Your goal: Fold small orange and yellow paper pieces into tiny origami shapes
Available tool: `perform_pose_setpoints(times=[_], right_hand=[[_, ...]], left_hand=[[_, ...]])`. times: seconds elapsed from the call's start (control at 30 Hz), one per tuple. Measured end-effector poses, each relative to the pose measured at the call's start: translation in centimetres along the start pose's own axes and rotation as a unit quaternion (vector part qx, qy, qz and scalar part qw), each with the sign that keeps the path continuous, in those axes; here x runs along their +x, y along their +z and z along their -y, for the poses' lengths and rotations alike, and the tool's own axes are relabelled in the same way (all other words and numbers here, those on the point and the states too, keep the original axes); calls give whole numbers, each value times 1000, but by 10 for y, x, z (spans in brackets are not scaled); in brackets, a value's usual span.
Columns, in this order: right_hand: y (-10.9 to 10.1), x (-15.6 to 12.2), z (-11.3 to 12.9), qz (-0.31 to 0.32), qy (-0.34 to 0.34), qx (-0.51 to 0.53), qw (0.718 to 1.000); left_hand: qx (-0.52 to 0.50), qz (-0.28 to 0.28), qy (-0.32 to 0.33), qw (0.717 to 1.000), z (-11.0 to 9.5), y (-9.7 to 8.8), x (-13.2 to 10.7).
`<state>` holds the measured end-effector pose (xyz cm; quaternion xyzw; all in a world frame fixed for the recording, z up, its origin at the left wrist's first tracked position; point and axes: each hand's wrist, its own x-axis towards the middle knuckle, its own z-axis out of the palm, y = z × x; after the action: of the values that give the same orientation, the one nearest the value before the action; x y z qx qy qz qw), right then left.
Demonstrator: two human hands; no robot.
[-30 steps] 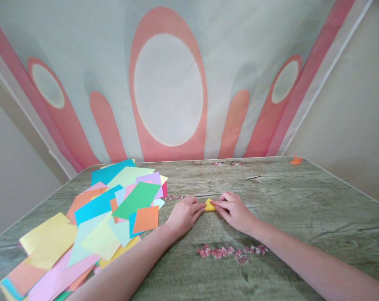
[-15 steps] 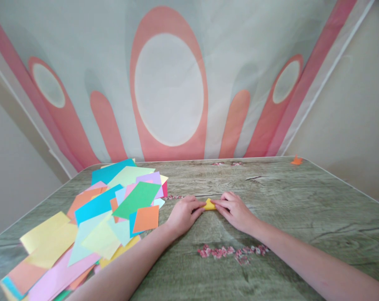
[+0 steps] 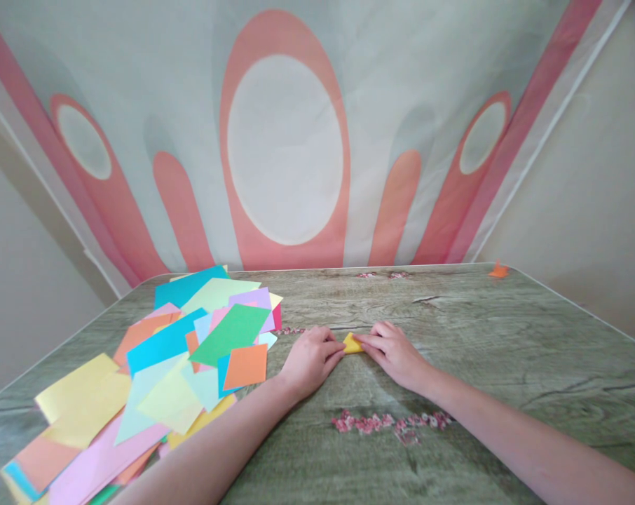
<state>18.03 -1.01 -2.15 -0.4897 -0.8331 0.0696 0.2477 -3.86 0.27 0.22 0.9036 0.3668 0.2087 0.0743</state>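
A small folded piece of yellow paper (image 3: 352, 344) lies on the wood-grain table (image 3: 507, 351) near its middle. My left hand (image 3: 311, 359) presses on the paper's left end with curled fingers. My right hand (image 3: 394, 353) pinches its right end, fingertips flat on it. Both hands rest on the tabletop and cover much of the paper.
A loose heap of coloured paper sheets (image 3: 154, 365) covers the table's left side. A strip of small pink-and-white bits (image 3: 388, 422) lies near my forearms. An orange folded scrap (image 3: 499, 270) sits at the far right corner. A patterned backdrop hangs behind.
Hands and the yellow paper have hardly moved; the fingers shifted slightly on the fold.
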Motion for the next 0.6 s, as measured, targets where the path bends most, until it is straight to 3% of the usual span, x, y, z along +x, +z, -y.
perform_pose_setpoints(times=[0.4, 0.6], right_hand=[[-2, 1, 2, 8, -3, -8, 1000], [-1, 1, 1, 9, 1, -9, 1000]], left_hand=[[-28, 28, 76, 996, -6, -3, 0], [-34, 43, 79, 995, -7, -4, 0]])
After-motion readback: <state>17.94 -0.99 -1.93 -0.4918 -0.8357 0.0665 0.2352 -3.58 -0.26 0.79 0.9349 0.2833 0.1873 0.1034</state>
